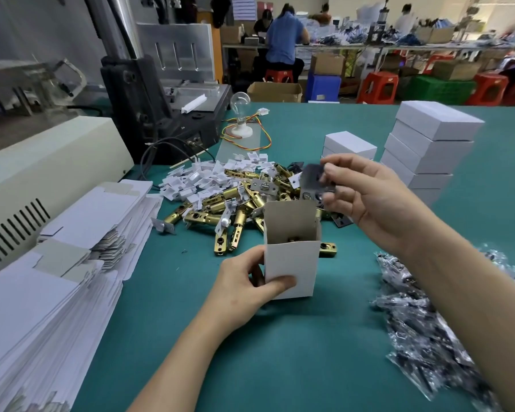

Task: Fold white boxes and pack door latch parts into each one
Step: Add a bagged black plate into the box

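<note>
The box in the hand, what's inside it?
A small brass part shows deep inside the box. Its front wall hides the rest, so what else lies in there cannot be seen.

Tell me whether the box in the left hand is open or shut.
Open: the white box stands upright with its top flap raised, and a brass part is visible inside.

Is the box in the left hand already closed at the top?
No, the box held by the left hand stands open at the top.
</note>
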A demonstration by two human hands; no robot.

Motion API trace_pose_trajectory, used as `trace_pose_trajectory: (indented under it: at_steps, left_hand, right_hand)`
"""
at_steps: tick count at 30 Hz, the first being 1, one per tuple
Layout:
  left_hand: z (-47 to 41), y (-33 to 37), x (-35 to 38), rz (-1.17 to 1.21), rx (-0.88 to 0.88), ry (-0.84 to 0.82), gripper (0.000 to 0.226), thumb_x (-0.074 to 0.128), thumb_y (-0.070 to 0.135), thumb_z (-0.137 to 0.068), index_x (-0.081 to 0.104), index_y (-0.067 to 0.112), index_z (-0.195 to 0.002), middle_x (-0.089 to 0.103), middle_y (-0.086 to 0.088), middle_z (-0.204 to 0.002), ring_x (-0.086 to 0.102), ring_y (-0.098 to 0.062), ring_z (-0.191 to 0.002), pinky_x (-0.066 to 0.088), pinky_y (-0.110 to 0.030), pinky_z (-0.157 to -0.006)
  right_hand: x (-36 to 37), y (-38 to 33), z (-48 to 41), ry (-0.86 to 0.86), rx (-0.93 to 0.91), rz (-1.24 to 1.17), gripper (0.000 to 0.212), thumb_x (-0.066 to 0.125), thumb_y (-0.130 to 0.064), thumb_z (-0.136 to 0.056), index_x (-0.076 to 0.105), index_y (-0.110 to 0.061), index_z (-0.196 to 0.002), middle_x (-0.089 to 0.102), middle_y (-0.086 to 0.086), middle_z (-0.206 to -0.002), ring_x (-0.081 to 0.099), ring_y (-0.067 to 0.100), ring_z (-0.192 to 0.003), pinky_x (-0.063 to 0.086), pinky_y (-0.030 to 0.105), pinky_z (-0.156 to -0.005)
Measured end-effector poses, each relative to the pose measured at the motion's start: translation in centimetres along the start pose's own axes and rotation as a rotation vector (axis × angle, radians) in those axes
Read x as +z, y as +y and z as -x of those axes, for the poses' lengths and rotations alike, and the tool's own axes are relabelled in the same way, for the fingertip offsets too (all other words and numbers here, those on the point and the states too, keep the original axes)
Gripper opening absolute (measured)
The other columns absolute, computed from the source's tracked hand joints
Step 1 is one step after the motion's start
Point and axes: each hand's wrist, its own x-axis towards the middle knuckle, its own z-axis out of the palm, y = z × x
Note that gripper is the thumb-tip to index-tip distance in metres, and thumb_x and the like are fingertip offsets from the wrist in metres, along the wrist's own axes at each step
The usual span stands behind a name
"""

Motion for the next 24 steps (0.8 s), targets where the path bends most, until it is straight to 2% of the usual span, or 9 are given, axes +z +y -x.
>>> trace_pose_trajectory:
  at_steps: [2, 5, 8, 10, 12, 16, 17, 20, 24]
  left_hand:
    - [-0.1, 0.0, 0.0, 0.002, -0.008, 0.003, 0.044, 0.078, 0.057, -0.072, 0.070, 0.056, -0.116, 0.076, 0.015, -0.100, 0.060, -0.027, -0.082, 0.057, -0.041, -0.077]
    - [-0.1, -0.1, 0.1, 0.000, -0.014, 0.005, 0.044, 0.079, 0.057, -0.073, 0.069, 0.056, -0.116, 0.075, 0.013, -0.098, 0.056, -0.020, -0.073, 0.057, -0.040, -0.075]
    - [-0.1, -0.1, 0.0, 0.000, -0.008, 0.005, 0.047, 0.080, 0.058, -0.074, 0.069, 0.052, -0.119, 0.075, 0.014, -0.097, 0.053, -0.013, -0.069, 0.057, -0.043, -0.074]
    - [-0.1, 0.0, 0.1, -0.005, -0.007, -0.002, 0.047, 0.079, 0.058, -0.074, 0.068, 0.052, -0.120, 0.075, 0.014, -0.099, 0.057, -0.022, -0.073, 0.058, -0.047, -0.074]
    - [-0.1, 0.0, 0.1, -0.008, -0.005, -0.007, 0.048, 0.079, 0.058, -0.074, 0.067, 0.055, -0.120, 0.075, 0.015, -0.100, 0.058, -0.027, -0.077, 0.059, -0.048, -0.073]
    - [-0.1, -0.1, 0.1, -0.002, -0.006, 0.002, 0.048, 0.080, 0.057, -0.073, 0.067, 0.056, -0.119, 0.075, 0.013, -0.098, 0.058, -0.030, -0.078, 0.059, -0.051, -0.072]
    - [-0.1, -0.1, 0.2, -0.001, -0.007, 0.000, 0.048, 0.080, 0.057, -0.073, 0.067, 0.056, -0.119, 0.075, 0.013, -0.098, 0.058, -0.031, -0.079, 0.059, -0.051, -0.072]
    - [-0.1, -0.1, 0.1, -0.002, -0.004, -0.003, 0.047, 0.080, 0.058, -0.073, 0.066, 0.058, -0.118, 0.075, 0.015, -0.100, 0.059, -0.030, -0.080, 0.059, -0.049, -0.073]
    - [-0.1, -0.1, 0.1, -0.001, -0.003, -0.003, 0.046, 0.080, 0.059, -0.073, 0.066, 0.061, -0.116, 0.075, 0.014, -0.101, 0.060, -0.028, -0.082, 0.059, -0.046, -0.075]
  right_hand:
    - [0.4, -0.9, 0.4, -0.091, -0.017, 0.022, 0.017, 0.059, -0.013, -0.098, 0.068, -0.008, -0.112, 0.076, 0.004, -0.091, 0.077, 0.022, -0.086, 0.060, 0.022, -0.067]
    - [0.8, -2.0, 1.2, -0.280, -0.023, 0.096, 0.033, 0.056, -0.016, -0.096, 0.063, -0.006, -0.127, 0.075, 0.008, -0.120, 0.071, 0.022, -0.115, 0.062, 0.028, -0.081]
    - [1.1, -2.6, 1.8, -0.248, -0.157, 0.424, 0.019, 0.059, -0.007, -0.101, 0.068, -0.010, -0.117, 0.079, 0.003, -0.108, 0.075, 0.015, -0.105, 0.060, 0.022, -0.075]
    - [1.1, -3.0, 2.0, -0.215, -0.247, 0.574, 0.011, 0.062, -0.005, -0.099, 0.072, -0.008, -0.104, 0.081, 0.002, -0.089, 0.078, 0.013, -0.085, 0.055, 0.016, -0.065]
    - [1.2, -3.3, 2.2, -0.217, -0.335, 0.753, 0.009, 0.069, -0.008, -0.096, 0.077, -0.013, -0.098, 0.078, 0.001, -0.081, 0.072, 0.008, -0.072, 0.050, 0.011, -0.066]
    - [1.5, -3.4, 2.1, -0.214, -0.501, 1.168, 0.007, 0.078, -0.024, -0.089, 0.078, -0.031, -0.090, 0.060, -0.007, -0.090, 0.057, 0.005, -0.083, 0.038, 0.011, -0.070]
    - [1.8, -3.3, 2.1, -0.227, -0.502, 1.204, 0.006, 0.077, -0.024, -0.090, 0.077, -0.030, -0.091, 0.063, -0.009, -0.092, 0.059, 0.005, -0.085, 0.041, 0.013, -0.071]
    - [2.7, -3.1, 2.0, -0.236, -0.469, 1.391, 0.005, 0.072, -0.027, -0.095, 0.076, -0.028, -0.098, 0.074, -0.011, -0.090, 0.065, 0.009, -0.084, 0.052, 0.033, -0.077]
    - [4.5, -2.7, 2.1, -0.271, -0.475, 1.739, 0.013, 0.060, -0.035, -0.100, 0.071, -0.036, -0.107, 0.072, -0.008, -0.100, 0.065, 0.024, -0.095, 0.050, 0.035, -0.072]
